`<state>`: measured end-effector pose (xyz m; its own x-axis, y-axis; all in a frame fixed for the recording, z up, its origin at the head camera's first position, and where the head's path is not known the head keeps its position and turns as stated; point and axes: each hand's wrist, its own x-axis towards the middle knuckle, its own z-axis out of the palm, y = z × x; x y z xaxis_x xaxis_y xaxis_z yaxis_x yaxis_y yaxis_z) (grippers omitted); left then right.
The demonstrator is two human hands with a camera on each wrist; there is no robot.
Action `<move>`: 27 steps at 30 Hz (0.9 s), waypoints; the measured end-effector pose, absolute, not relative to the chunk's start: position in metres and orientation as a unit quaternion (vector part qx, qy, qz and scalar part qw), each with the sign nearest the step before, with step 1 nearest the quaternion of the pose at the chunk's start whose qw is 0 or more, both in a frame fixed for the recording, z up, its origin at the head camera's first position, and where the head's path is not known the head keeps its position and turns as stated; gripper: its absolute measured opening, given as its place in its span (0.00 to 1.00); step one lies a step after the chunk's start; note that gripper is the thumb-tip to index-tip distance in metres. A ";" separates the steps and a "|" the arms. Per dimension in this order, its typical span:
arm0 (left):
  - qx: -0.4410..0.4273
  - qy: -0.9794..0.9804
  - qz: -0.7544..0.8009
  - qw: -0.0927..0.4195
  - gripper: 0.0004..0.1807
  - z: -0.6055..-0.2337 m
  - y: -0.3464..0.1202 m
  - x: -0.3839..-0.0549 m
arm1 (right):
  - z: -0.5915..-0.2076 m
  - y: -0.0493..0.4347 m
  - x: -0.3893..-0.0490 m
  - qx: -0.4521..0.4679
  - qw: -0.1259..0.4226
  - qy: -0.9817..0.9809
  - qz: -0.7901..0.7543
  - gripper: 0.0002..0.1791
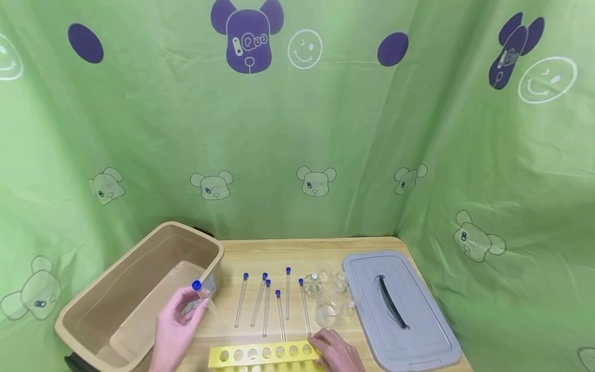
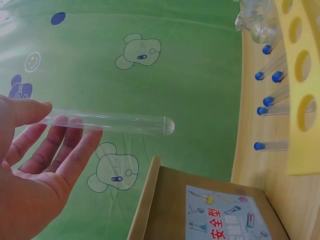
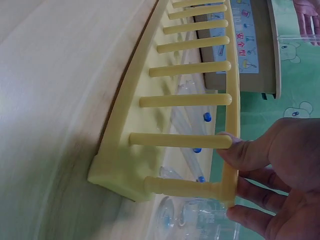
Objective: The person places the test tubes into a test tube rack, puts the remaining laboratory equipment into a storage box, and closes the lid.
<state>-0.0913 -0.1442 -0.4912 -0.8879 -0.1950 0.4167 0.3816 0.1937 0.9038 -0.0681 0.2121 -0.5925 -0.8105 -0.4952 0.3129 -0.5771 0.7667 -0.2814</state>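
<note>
My left hand [image 1: 174,325] pinches a clear test tube [image 2: 135,123] with a blue cap [image 1: 197,285] between thumb and fingers, near the right rim of the tan bin. In the left wrist view its rounded end points away from the hand, and nothing shows inside. At the front of the table stands a yellow test tube rack [image 1: 245,354], a row of holes along its top. My right hand [image 1: 338,352] grips the rack's right end, thumb on one side of the top bar and fingers on the other. Behind the rack lie several blue-capped test tubes [image 1: 241,305].
A deep tan bin [image 1: 69,316] with a printed label [image 2: 220,215] occupies the table's left side. Clear glassware [image 1: 327,313], including a beaker and flasks, stands right of the tubes. A grey lid [image 1: 367,310] with a black handle lies at the right. Green curtains surround the table.
</note>
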 end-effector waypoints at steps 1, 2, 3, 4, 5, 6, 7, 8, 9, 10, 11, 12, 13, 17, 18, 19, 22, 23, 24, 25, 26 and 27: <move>-0.062 -0.739 -0.631 0.227 0.16 -0.492 -0.144 -0.091 | -0.593 0.212 -0.069 0.287 0.108 -0.934 0.183 0.23; -0.061 -0.739 -0.632 0.226 0.16 -0.492 -0.143 -0.091 | -0.592 0.211 -0.070 0.285 0.102 -0.935 0.184 0.23; -0.060 -0.739 -0.633 0.224 0.16 -0.493 -0.143 -0.092 | -0.591 0.211 -0.071 0.282 0.099 -0.936 0.186 0.23; -0.059 -0.740 -0.632 0.223 0.16 -0.494 -0.143 -0.092 | -0.591 0.210 -0.072 0.278 0.096 -0.937 0.187 0.23; -0.060 -0.740 -0.633 0.221 0.16 -0.495 -0.143 -0.093 | -0.590 0.209 -0.074 0.275 0.095 -0.938 0.189 0.24; -0.061 -0.739 -0.633 0.220 0.16 -0.495 -0.143 -0.094 | -0.589 0.209 -0.075 0.272 0.095 -0.939 0.190 0.24; -0.061 -0.739 -0.633 0.219 0.16 -0.496 -0.143 -0.095 | -0.588 0.208 -0.077 0.269 0.096 -0.939 0.191 0.25; -0.062 -0.740 -0.633 0.219 0.16 -0.497 -0.143 -0.095 | -0.587 0.208 -0.079 0.266 0.098 -0.939 0.194 0.26; -0.062 -0.740 -0.633 0.217 0.16 -0.497 -0.143 -0.097 | -0.587 0.207 -0.081 0.264 0.102 -0.939 0.195 0.26; -0.063 -0.741 -0.633 0.217 0.16 -0.498 -0.143 -0.097 | -0.587 0.207 -0.083 0.263 0.105 -0.939 0.195 0.27; -0.064 -0.741 -0.633 0.215 0.16 -0.498 -0.143 -0.098 | -0.587 0.207 -0.085 0.262 0.110 -0.939 0.195 0.27; -0.065 -0.741 -0.633 0.214 0.16 -0.499 -0.143 -0.100 | -0.587 0.206 -0.087 0.262 0.114 -0.938 0.195 0.28; -0.065 -0.741 -0.633 0.214 0.16 -0.500 -0.143 -0.101 | -0.587 0.206 -0.089 0.262 0.119 -0.938 0.194 0.28; -0.071 -0.739 -0.637 0.207 0.15 -0.504 -0.143 -0.105 | -0.588 0.204 -0.095 0.262 0.140 -0.936 0.190 0.29; -0.072 -0.739 -0.637 0.205 0.15 -0.505 -0.142 -0.106 | -0.588 0.203 -0.096 0.262 0.144 -0.935 0.190 0.29; -0.072 -0.739 -0.639 0.202 0.15 -0.506 -0.142 -0.107 | -0.588 0.203 -0.097 0.262 0.148 -0.935 0.190 0.29; -0.072 -0.741 -0.638 0.196 0.15 -0.511 -0.142 -0.109 | -0.589 0.201 -0.100 0.260 0.153 -0.934 0.191 0.28; -0.070 -0.741 -0.640 0.193 0.15 -0.513 -0.142 -0.110 | -0.590 0.201 -0.101 0.259 0.155 -0.934 0.191 0.28; -0.068 -0.741 -0.640 0.191 0.15 -0.514 -0.142 -0.111 | -0.590 0.201 -0.102 0.258 0.157 -0.934 0.190 0.27; -0.066 -0.740 -0.642 0.189 0.15 -0.516 -0.142 -0.112 | -0.590 0.201 -0.103 0.257 0.158 -0.934 0.190 0.27; -0.065 -0.740 -0.643 0.187 0.15 -0.518 -0.142 -0.113 | -0.591 0.201 -0.105 0.256 0.161 -0.935 0.188 0.27; -0.065 -0.740 -0.643 0.186 0.15 -0.520 -0.142 -0.114 | -0.591 0.201 -0.106 0.255 0.163 -0.935 0.186 0.27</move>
<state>-0.1136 -0.1415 -0.5198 -0.9224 -0.1431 0.3587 0.3353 0.1644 0.9277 -0.1058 0.2012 -0.5912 -0.8168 -0.4154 0.4003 -0.5370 0.8011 -0.2645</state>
